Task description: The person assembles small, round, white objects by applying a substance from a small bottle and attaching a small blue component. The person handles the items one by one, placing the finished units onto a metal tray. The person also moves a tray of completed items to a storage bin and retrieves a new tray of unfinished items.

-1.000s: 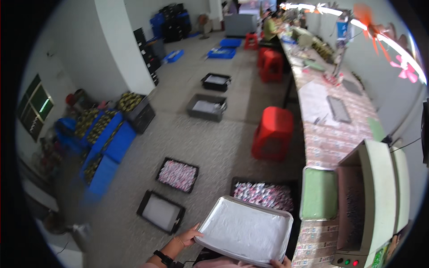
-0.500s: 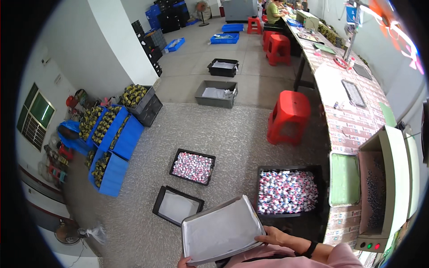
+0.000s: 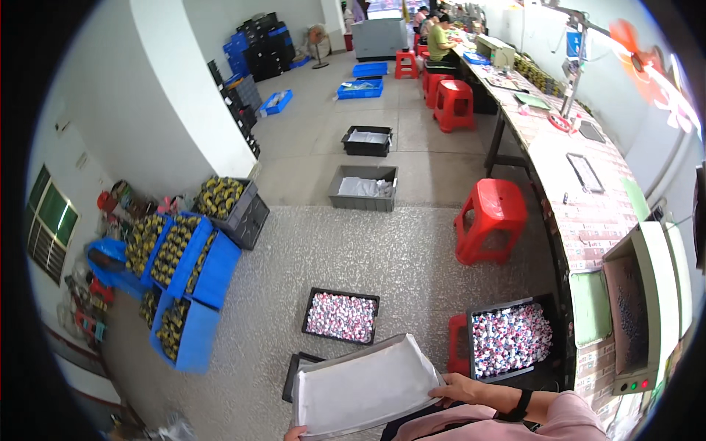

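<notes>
A shallow rectangular tray (image 3: pixel 368 388) with a white paper lining is held in front of me, tilted slightly. My right hand (image 3: pixel 459 388) grips its right edge, with a dark band on the wrist. At the lower left corner only the fingertips of my left hand (image 3: pixel 296 433) show, closed on the rim. Beyond the tray, a black tray (image 3: pixel 305 323) on the floor holds many small pink, white and blue pieces. Another black tray (image 3: pixel 293 378) is mostly hidden behind the one I hold. To the right, a larger dark bin (image 3: pixel 476 360) of similar pieces stands by a red stool.
A long worktable (image 3: pixel 581 213) runs along the right with a cream machine (image 3: pixel 647 294). Near it stands a red stool (image 3: pixel 498 195). Two paper-lined bins, one grey (image 3: pixel 362 200), sit farther ahead. Blue crates (image 3: pixel 213 272) of yellow-black parts stand left. People sit at the far table end.
My view has tipped up, so the floor bins sit lower and more of the far room shows. The held tray stays in both hands and now covers more of the black tray behind it.
</notes>
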### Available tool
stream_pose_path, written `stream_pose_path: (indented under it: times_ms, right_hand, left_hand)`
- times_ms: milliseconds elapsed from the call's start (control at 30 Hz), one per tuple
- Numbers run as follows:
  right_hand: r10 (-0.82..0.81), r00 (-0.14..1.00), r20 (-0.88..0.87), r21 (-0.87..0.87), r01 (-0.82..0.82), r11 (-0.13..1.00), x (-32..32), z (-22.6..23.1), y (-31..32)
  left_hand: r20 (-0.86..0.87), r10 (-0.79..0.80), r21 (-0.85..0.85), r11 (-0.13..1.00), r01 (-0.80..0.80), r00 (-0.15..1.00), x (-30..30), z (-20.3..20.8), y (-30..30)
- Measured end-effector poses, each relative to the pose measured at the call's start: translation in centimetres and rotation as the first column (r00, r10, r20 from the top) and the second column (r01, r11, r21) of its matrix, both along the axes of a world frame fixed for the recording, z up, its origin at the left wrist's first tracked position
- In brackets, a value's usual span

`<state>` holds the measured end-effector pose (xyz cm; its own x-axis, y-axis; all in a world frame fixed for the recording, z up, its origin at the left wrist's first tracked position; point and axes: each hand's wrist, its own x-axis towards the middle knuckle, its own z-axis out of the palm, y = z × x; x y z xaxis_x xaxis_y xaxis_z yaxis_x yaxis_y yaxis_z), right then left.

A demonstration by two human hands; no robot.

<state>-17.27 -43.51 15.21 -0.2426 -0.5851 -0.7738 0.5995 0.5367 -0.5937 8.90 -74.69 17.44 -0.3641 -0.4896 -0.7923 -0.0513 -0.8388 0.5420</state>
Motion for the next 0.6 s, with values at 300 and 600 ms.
stream_pose_path:
  times_ms: [300,600]
  right_hand:
    - [-0.338,0.936,-0.098,-0.155,0.321,0.934,-6.6,3.0,-2.1]
    - [-0.595,0.796,-0.112,-0.175,0.573,0.8,-22.7,1.2,-2.4]
  left_hand:
    - [-0.201,-0.107,0.05,0.992,0.119,0.974,-16.9,1.3,-5.8]
    - [-0.297,-0.338,0.285,0.861,0.421,0.893,-41.0,-3.1,-4.4]
